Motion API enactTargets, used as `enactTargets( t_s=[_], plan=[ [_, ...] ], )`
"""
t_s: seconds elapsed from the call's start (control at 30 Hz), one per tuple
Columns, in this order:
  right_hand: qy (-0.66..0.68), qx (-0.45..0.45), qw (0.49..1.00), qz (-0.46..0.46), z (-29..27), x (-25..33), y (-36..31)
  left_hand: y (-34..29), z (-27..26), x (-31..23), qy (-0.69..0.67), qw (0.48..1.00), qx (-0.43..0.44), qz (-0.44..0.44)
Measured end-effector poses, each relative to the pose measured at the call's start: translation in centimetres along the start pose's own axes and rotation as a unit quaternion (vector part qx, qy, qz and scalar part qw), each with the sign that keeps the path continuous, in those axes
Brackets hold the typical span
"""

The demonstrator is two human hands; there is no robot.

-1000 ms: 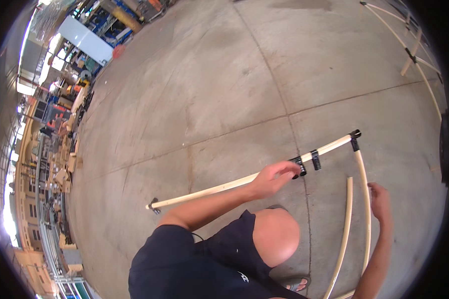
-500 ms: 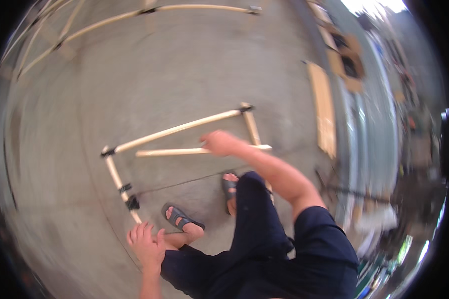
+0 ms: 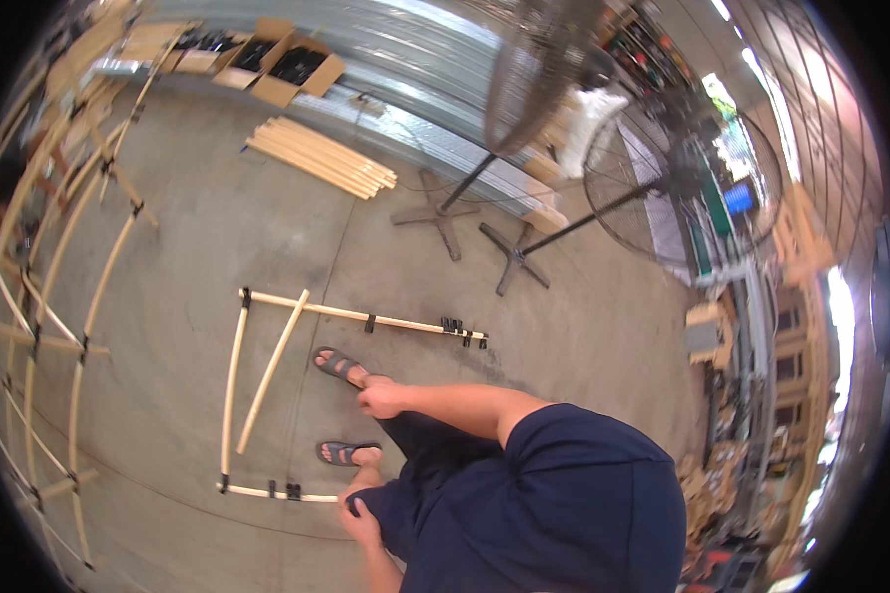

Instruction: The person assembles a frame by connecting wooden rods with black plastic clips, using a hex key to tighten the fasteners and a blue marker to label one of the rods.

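Observation:
My left hand (image 3: 363, 524) rests on my left knee, fingers spread over the dark shorts, holding nothing. My right hand (image 3: 379, 397) is beside my right knee with its fingers curled in; no object shows in it. On the floor in front of my feet lies a three-sided frame of pale wooden poles (image 3: 233, 385), joined at its corners by black connectors (image 3: 246, 296). More black fittings (image 3: 452, 324) sit along its side poles. A loose wooden pole (image 3: 272, 374) lies slantwise inside the frame, one end crossing a side pole.
A stack of wooden poles (image 3: 321, 158) lies on the floor near open cardboard boxes (image 3: 297, 67) of black parts. Two pedestal fans (image 3: 682, 173) stand to the right. A larger pole structure (image 3: 81, 385) rises at the left. Long metallic-looking bundles (image 3: 405, 64) lie at the back.
The view has turned to the right, bringing the fans into sight. My right hand has drawn back from above the loose pole to my knee. The left hand stays at the left knee.

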State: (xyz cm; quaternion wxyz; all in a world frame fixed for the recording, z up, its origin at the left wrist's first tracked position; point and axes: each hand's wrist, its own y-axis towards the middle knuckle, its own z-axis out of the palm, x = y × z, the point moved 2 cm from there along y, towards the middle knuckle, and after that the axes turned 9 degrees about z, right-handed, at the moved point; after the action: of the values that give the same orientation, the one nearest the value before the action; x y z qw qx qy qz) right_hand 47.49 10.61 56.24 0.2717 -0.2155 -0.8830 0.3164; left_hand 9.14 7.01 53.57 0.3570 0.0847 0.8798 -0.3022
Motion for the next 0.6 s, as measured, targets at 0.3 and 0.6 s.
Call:
enactTargets(
  t_s=[0.3, 0.6],
  plan=[
    [0.231, -0.049, 0.934, 0.268, 0.0, -16.8, -21.5, -6.2, -16.1, 4.1, -0.024, 0.970, 0.206, -0.125],
    [0.332, -0.212, 0.888, 0.238, 6.0, -36.2, -35.3, -4.1, -18.4, -10.8, -0.074, 0.991, -0.108, 0.016]
  ],
)
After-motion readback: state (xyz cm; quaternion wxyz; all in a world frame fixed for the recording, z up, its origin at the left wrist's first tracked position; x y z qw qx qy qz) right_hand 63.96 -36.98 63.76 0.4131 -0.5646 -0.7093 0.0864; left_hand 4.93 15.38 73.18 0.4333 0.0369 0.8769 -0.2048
